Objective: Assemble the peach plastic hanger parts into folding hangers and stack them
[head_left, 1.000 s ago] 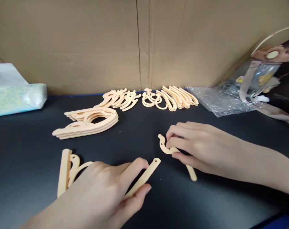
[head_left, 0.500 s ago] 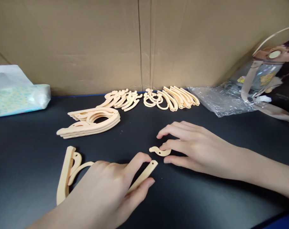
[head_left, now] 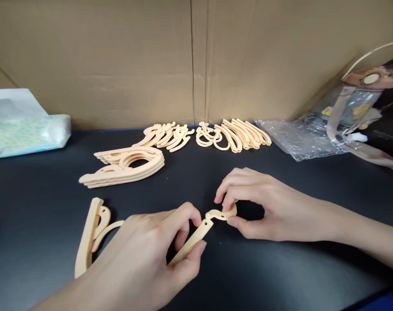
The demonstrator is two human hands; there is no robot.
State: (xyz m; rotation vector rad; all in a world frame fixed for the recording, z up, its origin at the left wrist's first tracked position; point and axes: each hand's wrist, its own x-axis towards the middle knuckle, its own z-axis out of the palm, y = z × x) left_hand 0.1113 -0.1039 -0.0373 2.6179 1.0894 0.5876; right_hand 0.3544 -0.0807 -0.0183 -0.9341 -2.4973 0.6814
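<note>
My left hand [head_left: 151, 250] grips a cream plastic hanger arm [head_left: 193, 241] between thumb and fingers; its end with a small hole points away to the right. Thumb and fingertips of my right hand [head_left: 259, 207] pinch a small curved hanger piece [head_left: 218, 214], which also has a hole. This piece's tip meets the end of the arm; I cannot tell whether they are joined. Left of my left hand lies a partly assembled hanger [head_left: 87, 237] with a curved hook part, partly hidden by my wrist.
Behind my hands sits a stack of folded hangers [head_left: 125, 172]. Further back are loose curved pieces [head_left: 170, 137], ring hooks [head_left: 209, 136] and hanger arms [head_left: 246, 134]. A tissue pack [head_left: 27, 125] lies left; a clear plastic bag [head_left: 290, 136] and a strapped bottle [head_left: 348, 103] stand right.
My right fingers have closed on the small curved piece and shifted it slightly, so its tip now meets the end of the arm. My left hand keeps its hold.
</note>
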